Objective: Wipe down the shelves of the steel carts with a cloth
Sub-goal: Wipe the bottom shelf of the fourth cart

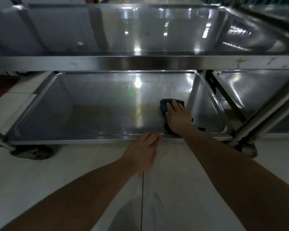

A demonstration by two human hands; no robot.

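Down at the bottom shelf of the shiny steel cart, the right hand is pressed flat on a dark folded cloth, fingers straight, nothing curled round it. So that grip is basically a flat palm push. The cloth sits at the shelf's right end, close to the near lip. Left hand is nearer me than the cloth, fingers loosely bent, touching the shelf's front edge and holding nothing.

Progress-wise I'd guess mid-shelf: everything left of the cloth looks streaky under the glare, so probably most of this tray is still to go. Can't tell if the upper shelf above the grip got done. A second steel cart sits just right of it. The right corner post and the shelf's raised rim could block a long stroke.
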